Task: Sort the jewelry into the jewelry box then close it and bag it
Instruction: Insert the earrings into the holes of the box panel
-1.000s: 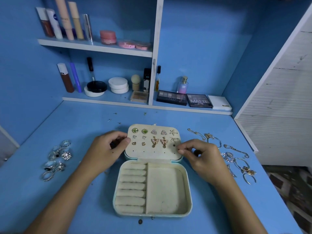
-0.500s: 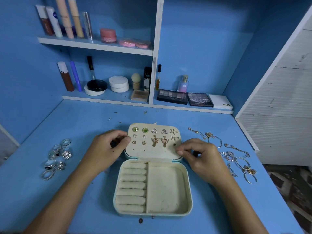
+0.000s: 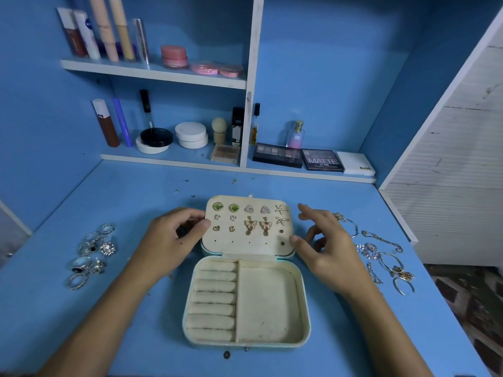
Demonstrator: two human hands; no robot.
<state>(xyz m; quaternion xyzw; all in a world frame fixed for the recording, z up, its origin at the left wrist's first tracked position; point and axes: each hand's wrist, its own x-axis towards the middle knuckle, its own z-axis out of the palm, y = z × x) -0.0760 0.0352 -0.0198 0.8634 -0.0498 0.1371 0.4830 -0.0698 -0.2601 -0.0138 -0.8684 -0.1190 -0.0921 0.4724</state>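
A pale jewelry box [image 3: 304, 300] lies wide open on the blue table, its lid [image 3: 247, 246] flat behind the tray. Several earrings [image 3: 249, 219] are pinned in the lid panel. The ring rolls and the square compartment hold nothing. My left hand [image 3: 168, 243] grips the lid's left edge, thumb on the panel. My right hand [image 3: 324, 246] hovers just right of the lid with fingers spread and holds nothing. Several silver rings [image 3: 92, 254] lie at the left. Bracelets and chains [image 3: 381, 254] lie at the right.
Two shelves [image 3: 152, 73] at the back carry cosmetics, jars and eyeshadow palettes [image 3: 299, 157]. A white slatted panel [image 3: 457, 172] bounds the right side. Small bits of debris dot the table behind the box. A tiny dark piece [image 3: 226, 355] lies by the box's front edge.
My right hand has let go of the lid's right edge and opened, its fingers now spread and lifted away. My left hand and the box have stayed put.
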